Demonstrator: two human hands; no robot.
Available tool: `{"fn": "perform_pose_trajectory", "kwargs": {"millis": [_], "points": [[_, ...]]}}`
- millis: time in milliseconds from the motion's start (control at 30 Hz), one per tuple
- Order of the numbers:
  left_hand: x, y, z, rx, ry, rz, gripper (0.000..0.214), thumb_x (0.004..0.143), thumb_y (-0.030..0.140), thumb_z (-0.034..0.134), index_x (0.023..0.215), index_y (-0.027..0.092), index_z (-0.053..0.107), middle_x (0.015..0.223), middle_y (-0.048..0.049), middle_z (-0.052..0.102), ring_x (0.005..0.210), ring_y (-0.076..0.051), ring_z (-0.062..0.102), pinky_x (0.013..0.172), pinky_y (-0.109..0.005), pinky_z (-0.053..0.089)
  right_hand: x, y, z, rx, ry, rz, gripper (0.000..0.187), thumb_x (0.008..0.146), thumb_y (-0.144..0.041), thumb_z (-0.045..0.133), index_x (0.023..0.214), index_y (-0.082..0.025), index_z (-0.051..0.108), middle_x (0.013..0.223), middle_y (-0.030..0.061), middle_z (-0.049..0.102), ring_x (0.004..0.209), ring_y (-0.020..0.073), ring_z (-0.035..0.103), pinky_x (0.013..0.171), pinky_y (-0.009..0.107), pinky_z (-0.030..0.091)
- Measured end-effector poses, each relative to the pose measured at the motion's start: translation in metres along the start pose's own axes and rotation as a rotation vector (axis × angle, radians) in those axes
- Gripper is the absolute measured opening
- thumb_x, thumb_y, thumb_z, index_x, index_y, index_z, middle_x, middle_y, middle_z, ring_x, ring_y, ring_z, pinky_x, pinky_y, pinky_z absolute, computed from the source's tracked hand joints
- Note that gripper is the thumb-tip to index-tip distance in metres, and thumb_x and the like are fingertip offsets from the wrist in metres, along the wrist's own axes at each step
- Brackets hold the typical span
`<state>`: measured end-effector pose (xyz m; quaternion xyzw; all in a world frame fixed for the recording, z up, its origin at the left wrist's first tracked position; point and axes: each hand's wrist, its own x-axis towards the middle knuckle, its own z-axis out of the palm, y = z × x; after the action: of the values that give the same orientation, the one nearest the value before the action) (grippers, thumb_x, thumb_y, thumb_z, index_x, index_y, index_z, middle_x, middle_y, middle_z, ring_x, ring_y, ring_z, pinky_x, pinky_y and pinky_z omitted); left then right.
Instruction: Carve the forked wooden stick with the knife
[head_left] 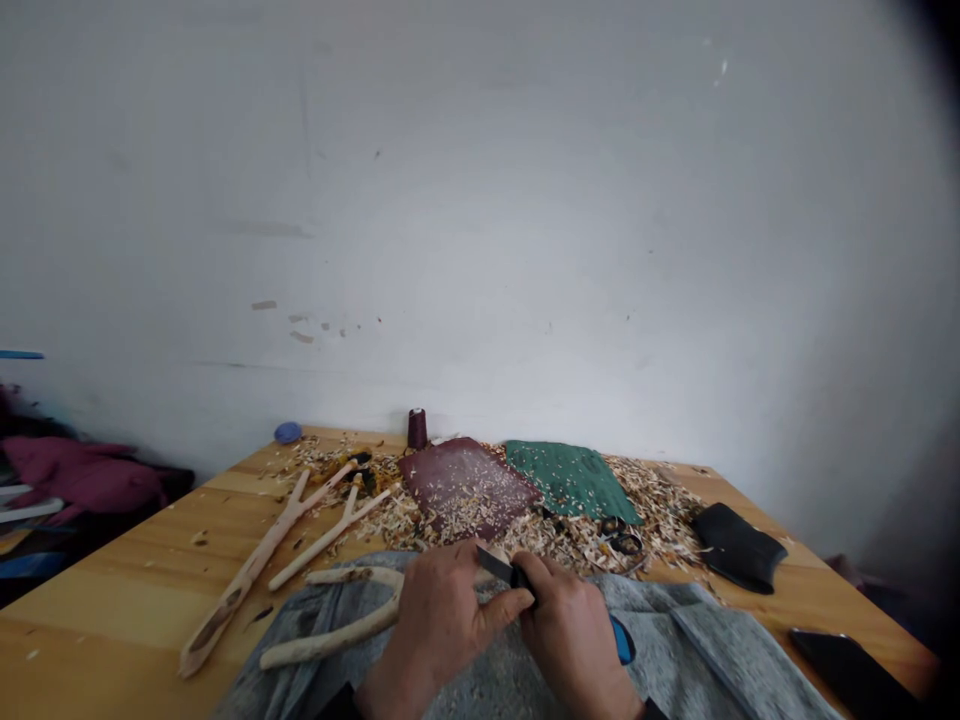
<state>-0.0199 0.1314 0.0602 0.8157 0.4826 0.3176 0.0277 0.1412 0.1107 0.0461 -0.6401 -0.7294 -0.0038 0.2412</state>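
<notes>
My left hand [442, 605] is closed around a peeled forked stick [330, 640], whose two prongs point left over the grey cloth [690, 650]. The rest of the stick is mostly hidden by my hands. In my right hand [570, 625] is a knife [496, 566], its dark blade lying by the stick and angled up to the left. My left thumb reaches across to the knife near my right fingers. Beside my right wrist shows a blue, dark-edged piece [622, 640]; I cannot tell what it belongs to.
Left on the wooden table [135, 570] lie a long forked stick [255, 560] and a smaller one [330, 540]. Wood shavings [667, 510] surround a maroon sheet [465, 480] and a green sheet [570, 480]. A thread spool [417, 430] stands behind; a black phone-like slab [851, 670] lies right.
</notes>
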Motion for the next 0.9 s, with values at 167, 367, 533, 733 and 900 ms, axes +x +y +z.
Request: {"fn": "perform_pose_trajectory", "kwargs": {"millis": [167,367,533,733,900], "points": [[-0.001,0.004,-0.001,-0.037,0.008,-0.034,0.043,0.081,0.061,0.056,0.097,0.022,0.065,0.088,-0.0047,0.073,0.086,-0.027,0.067,0.075,-0.039,0.049,0.0,0.0,0.0,0.016,0.001,-0.015,0.032,0.08,-0.005,0.048,0.097,-0.025,0.067,0.086,0.0004,0.071,0.079,0.0172,0.067,0.063,0.024,0.034],[0.002,0.003,0.0,-0.039,-0.048,-0.042,0.027,0.08,0.039,0.065,0.099,0.021,0.061,0.091,-0.0039,0.07,0.087,-0.025,0.066,0.077,-0.038,0.049,0.004,0.008,0.008,0.013,0.056,0.012,0.027,0.082,-0.012,0.051,0.101,-0.024,0.067,0.084,0.0022,0.074,0.075,0.0186,0.069,0.061,0.024,0.035],[0.006,-0.004,0.004,0.015,-0.031,-0.015,0.017,0.088,0.026,0.055,0.102,0.023,0.062,0.098,-0.0039,0.067,0.091,-0.022,0.064,0.077,-0.034,0.05,0.01,0.024,0.018,0.098,0.247,0.031,0.027,0.094,-0.031,0.042,0.097,-0.022,0.067,0.077,0.004,0.074,0.067,0.0183,0.069,0.059,0.024,0.037],[0.007,-0.008,0.006,0.187,-0.004,-0.025,0.034,0.096,0.03,0.042,0.126,0.026,0.056,0.101,-0.006,0.067,0.091,-0.024,0.065,0.077,-0.037,0.051,0.012,0.029,0.021,0.116,0.347,0.002,0.036,0.095,-0.04,0.039,0.091,-0.02,0.068,0.071,0.0049,0.072,0.059,0.0187,0.067,0.054,0.025,0.037],[0.004,-0.001,-0.003,0.165,-0.063,0.06,0.035,0.097,0.04,0.041,0.128,0.032,0.055,0.101,-0.0044,0.069,0.091,-0.022,0.066,0.077,-0.034,0.051,0.011,0.026,0.019,0.187,0.313,-0.009,0.035,0.095,-0.036,0.038,0.089,-0.019,0.067,0.074,0.006,0.072,0.064,0.0181,0.068,0.057,0.024,0.039]]}}
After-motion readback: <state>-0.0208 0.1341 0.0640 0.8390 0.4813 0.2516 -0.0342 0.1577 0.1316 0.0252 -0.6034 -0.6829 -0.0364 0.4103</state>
